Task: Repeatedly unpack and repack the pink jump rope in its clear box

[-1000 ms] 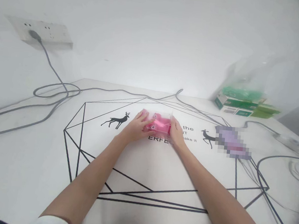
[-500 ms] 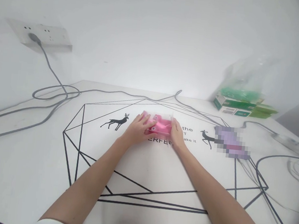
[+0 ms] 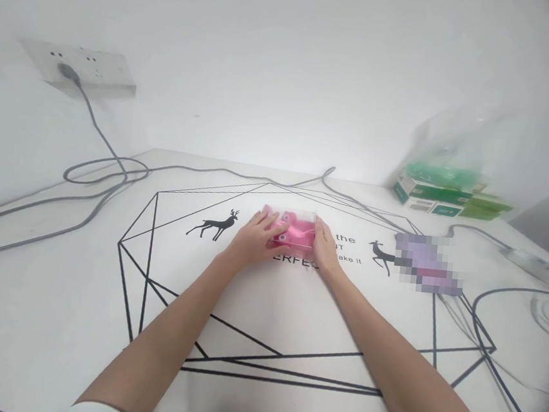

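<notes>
A small clear plastic box [image 3: 307,228] with glossy pink contents lies on the white table mat, near its middle. Two round, eye-like spots show on the pink part; what kind of item it is I cannot tell. My left hand [image 3: 258,238] lies over the box's left part, fingers spread across the top and front, covering some of it. Against the right end rests my right hand [image 3: 325,244], its fingers mostly hidden behind the box's side. Between them the two hands hold the box.
A pixelated purple object [image 3: 427,263] lies to the right. Green-and-white boxes [image 3: 437,199] under a clear plastic bag [image 3: 455,149] stand at the back right. Grey cables [image 3: 185,168] run along the back and sides. A wall socket [image 3: 98,71] is at left.
My hands stay around the box with almost no movement. Its clear right edge appears slightly lower, and the view has shifted a little.
</notes>
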The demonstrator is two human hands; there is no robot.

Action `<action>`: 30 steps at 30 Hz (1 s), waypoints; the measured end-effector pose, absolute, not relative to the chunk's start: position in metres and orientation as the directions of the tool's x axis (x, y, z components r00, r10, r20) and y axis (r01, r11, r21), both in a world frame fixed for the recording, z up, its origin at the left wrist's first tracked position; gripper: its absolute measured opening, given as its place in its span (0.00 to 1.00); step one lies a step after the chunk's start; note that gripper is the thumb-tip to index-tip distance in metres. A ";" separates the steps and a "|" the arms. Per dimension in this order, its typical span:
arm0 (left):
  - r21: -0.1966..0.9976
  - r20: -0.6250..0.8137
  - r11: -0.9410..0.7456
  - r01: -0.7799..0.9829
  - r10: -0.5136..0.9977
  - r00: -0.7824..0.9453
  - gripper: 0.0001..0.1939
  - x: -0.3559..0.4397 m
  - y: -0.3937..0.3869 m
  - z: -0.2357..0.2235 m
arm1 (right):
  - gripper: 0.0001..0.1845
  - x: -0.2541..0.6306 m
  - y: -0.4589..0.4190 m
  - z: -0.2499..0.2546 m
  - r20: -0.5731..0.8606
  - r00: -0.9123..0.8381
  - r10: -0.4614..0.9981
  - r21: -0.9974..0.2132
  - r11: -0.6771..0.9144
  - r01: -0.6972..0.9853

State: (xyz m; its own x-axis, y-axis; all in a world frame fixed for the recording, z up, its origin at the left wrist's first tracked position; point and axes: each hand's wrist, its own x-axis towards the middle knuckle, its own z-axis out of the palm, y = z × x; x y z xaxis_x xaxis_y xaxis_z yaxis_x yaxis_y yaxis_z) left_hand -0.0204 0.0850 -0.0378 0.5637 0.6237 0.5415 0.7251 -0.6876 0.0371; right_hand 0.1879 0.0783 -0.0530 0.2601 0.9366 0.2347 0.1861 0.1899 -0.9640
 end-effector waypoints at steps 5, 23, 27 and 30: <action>0.094 0.524 -0.685 0.723 0.652 0.549 0.29 -0.020 0.084 -0.037 | 0.37 0.183 0.077 -0.044 0.045 0.279 0.959 -0.998 0.030 0.058; 0.139 0.483 -0.666 0.733 0.692 0.537 0.30 -0.021 0.082 -0.037 | 0.42 0.172 0.059 -0.030 -0.107 0.029 0.994 -0.968 -0.098 -0.233; 0.156 0.463 -0.661 0.734 0.705 0.537 0.29 -0.020 0.082 -0.036 | 0.46 0.166 0.054 -0.022 -0.130 -0.055 0.990 -0.956 -0.140 -0.260; 0.165 0.464 -0.663 0.730 0.706 0.536 0.29 -0.019 0.082 -0.035 | 0.48 0.166 0.050 -0.016 -0.088 -0.114 0.990 -0.949 -0.118 -0.292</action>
